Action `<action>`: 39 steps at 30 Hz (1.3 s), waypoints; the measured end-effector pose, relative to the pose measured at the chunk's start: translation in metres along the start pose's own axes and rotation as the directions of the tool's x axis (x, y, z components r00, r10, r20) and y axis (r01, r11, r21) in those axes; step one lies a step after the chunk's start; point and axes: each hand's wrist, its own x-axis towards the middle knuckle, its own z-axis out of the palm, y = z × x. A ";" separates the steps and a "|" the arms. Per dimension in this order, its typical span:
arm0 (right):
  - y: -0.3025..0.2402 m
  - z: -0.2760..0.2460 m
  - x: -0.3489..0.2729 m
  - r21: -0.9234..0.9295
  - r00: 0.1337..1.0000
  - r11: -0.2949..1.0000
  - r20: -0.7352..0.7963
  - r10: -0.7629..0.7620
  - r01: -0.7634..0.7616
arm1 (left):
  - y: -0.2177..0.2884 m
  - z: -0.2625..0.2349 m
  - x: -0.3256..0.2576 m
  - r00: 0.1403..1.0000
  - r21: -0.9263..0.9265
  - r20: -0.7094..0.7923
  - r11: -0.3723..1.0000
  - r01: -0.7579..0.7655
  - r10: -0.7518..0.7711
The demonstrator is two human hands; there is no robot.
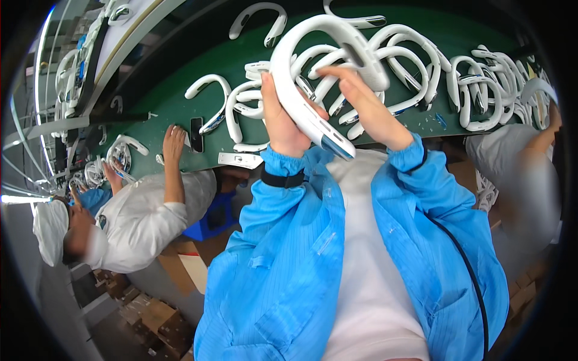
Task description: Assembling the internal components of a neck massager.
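A white, U-shaped neck fan is raised above the bench in front of me. My left hand is closed around its near arm, just above the tip with a shiny blue-grey panel. Along that arm runs a row of slots. My right hand is beside the fan's other end, fingers stretched out toward the gap between the two arms. Whether its fingertips touch the fan I cannot tell. Black bands circle both of my blue-sleeved wrists.
Several white neck fans lie heaped on the green bench. A phone and a white flat part sit near the front edge. Co-workers in white work at left and right. Cardboard boxes stand on the floor.
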 end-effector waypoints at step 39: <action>0.012 0.024 -0.007 0.621 0.968 0.748 0.072 0.242 -0.233 | -0.056 0.006 0.000 0.920 0.530 0.282 0.756 -0.385 0.271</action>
